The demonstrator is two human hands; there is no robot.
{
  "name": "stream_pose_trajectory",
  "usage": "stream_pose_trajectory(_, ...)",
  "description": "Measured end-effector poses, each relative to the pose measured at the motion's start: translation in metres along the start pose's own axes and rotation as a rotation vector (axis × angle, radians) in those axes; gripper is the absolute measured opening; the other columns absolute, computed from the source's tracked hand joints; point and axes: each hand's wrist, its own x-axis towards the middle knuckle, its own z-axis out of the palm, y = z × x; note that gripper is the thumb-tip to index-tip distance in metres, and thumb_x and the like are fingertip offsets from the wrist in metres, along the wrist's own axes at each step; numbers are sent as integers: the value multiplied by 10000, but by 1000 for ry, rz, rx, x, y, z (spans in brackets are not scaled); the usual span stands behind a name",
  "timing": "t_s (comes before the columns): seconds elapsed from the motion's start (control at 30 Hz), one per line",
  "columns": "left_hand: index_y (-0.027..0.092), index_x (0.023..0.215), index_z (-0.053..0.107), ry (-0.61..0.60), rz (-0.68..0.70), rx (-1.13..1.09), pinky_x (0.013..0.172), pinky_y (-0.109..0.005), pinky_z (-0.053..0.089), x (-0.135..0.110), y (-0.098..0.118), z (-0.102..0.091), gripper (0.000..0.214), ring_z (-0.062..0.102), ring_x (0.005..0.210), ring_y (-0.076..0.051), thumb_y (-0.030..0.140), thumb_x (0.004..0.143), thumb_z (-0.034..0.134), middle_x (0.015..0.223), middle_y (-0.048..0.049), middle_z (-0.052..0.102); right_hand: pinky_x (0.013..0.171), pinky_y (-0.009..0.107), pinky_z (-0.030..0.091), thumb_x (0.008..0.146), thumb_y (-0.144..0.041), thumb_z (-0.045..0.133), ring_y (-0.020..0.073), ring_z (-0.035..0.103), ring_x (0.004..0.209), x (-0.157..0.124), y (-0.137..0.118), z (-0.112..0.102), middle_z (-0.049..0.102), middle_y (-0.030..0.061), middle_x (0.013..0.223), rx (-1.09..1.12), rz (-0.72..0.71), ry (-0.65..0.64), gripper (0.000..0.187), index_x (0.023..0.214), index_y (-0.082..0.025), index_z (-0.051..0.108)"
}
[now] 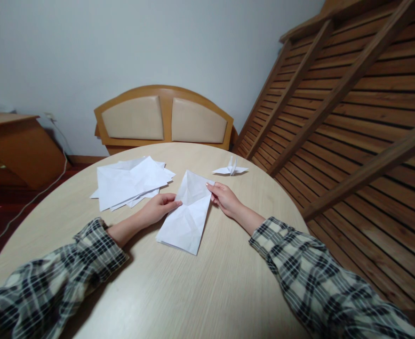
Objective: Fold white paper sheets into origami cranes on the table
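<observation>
A white sheet of paper (188, 219), folded into a long rectangle and marked with creases, is between my two hands near the middle of the round table. My left hand (160, 207) pinches its left edge, thumb on top and fingers underneath. On the other side, my right hand (225, 198) grips the upper right edge between thumb and fingers. The paper's near end appears to rest on or just over the tabletop. To the left lies a loose stack of white paper sheets (130, 181). A folded paper crane (231, 168) stands beyond my right hand.
The round wooden table (235, 287) fills the foreground. Behind it stands a headboard (167, 117) with two beige panels. A slatted wooden frame (352, 108) leans along the right side. At the far left is a brown desk (20, 150), with a white cable (41, 190) running down to the floor.
</observation>
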Motion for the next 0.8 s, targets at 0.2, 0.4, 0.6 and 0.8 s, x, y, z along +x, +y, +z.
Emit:
stream_pose_trajectory(0.2, 147, 757, 606, -1, 3, -21, 491, -230, 342, -1, 1, 1, 300, 463, 563, -111, 442, 800, 638, 661, 2, 541, 406, 206, 240, 678, -585, 741, 59, 391, 443, 2, 0, 0, 486, -56, 524, 86, -5, -13, 455, 689, -180, 534)
stream_pose_trajectory(0.4, 147, 778, 598, -1, -1, 17, 506, -238, 359, -1, 2, 1, 309, 473, 582, -119, 453, 818, 615, 678, 1, 537, 418, 201, 262, 698, -556, 726, 64, 419, 455, 4, 2, 2, 522, -43, 556, 195, 18, 12, 418, 722, -178, 549)
stream_pose_trajectory(0.6, 154, 754, 597, 24, 6, 40, 499, -236, 359, -2, 2, 0, 311, 468, 579, -118, 457, 810, 635, 676, 2, 541, 401, 212, 261, 812, -546, 618, 73, 422, 440, 5, -2, 2, 535, -34, 580, 213, 43, 53, 372, 727, -197, 520)
stream_pose_trajectory(0.8, 139, 902, 655, 105, 31, -203, 607, -294, 451, 0, 2, 3, 294, 595, 696, -178, 409, 787, 672, 829, -72, 677, 357, 204, 263, 813, -702, 544, 66, 428, 420, -2, -7, 2, 555, -15, 607, 61, 37, -62, 517, 782, -186, 570)
